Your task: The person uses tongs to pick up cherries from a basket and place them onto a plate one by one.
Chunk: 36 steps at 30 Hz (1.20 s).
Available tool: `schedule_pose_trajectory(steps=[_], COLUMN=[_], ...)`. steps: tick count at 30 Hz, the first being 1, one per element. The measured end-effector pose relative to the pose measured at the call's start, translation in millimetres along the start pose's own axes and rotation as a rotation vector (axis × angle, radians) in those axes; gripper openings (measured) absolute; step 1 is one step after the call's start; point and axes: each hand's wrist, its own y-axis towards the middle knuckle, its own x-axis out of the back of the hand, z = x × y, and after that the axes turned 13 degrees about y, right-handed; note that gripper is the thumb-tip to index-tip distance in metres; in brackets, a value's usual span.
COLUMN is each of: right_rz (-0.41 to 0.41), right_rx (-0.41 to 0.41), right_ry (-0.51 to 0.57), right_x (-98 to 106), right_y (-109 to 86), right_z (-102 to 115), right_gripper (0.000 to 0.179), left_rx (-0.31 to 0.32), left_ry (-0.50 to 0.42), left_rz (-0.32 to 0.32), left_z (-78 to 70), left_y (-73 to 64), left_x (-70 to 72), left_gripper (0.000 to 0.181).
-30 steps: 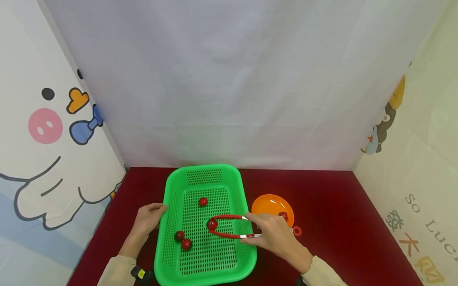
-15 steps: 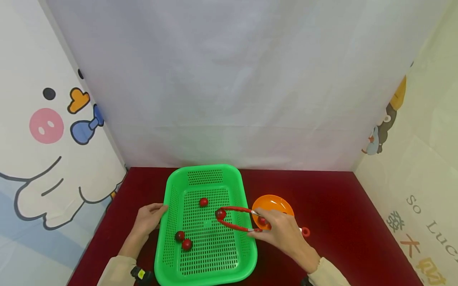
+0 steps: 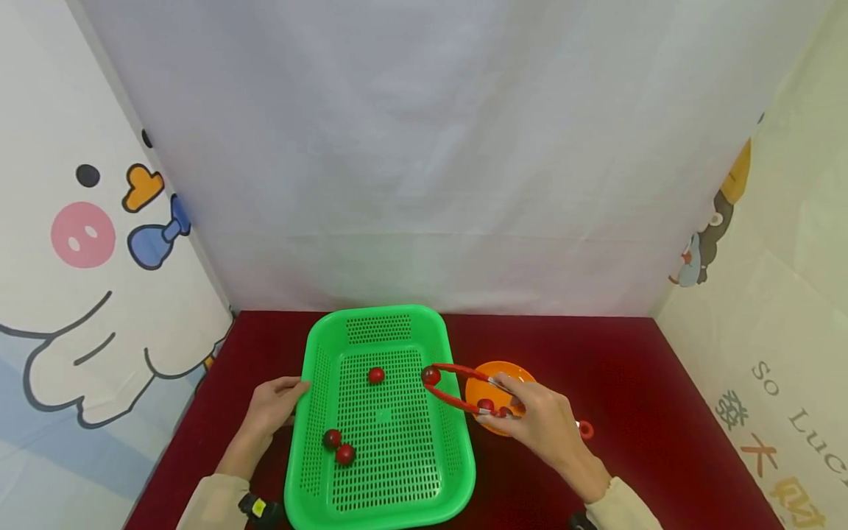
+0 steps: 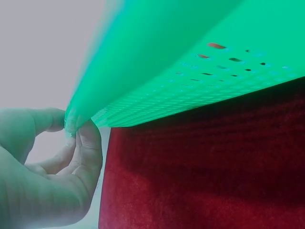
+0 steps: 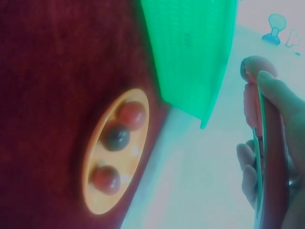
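Observation:
My left hand pinches the left rim of a green perforated basket between thumb and fingers; the left wrist view shows this grip close up. With my right hand I hold red-tipped tongs, whose tips clasp a dark red cherry tomato over the basket's right side. Three more tomatoes lie in the basket: one tomato towards the back and a touching pair at the left front. An orange plate, partly behind my right hand, bears three tomatoes in the right wrist view.
A dark red cloth covers the table under the basket and plate. White curtain hangs along the back, and printed cartoon sheets close off both sides.
My right hand has moved right and a little back with the tongs, carrying the tomato from the basket's middle to its right side. My left hand stays on the rim.

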Motion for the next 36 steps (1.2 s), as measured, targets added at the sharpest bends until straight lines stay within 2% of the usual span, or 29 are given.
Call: schedule_pose_trajectory(steps=[13, 22, 36], right_rz=[-0.05, -0.042, 0.013], right_rx=[-0.1, -0.192, -0.336], right_ry=[-0.086, -0.112, -0.144], right_x=[15.8, 21.7, 26.1], right_y=[-11.6, -18.9, -35.1], right_z=[-18.9, -29.7, -40.6], right_gripper=[0.064, 0.061, 0.052], left_rx=[0.002, 0.011, 0.007], left_ry=[0.006, 0.039, 0.026], left_rz=[0.007, 0.003, 0.004], left_z=[-2.5, -0.6, -0.3], left_y=[0.2, 0.9, 1.3], left_x=[0.3, 0.2, -0.4], left_gripper=[0.052, 0.053, 0.053])
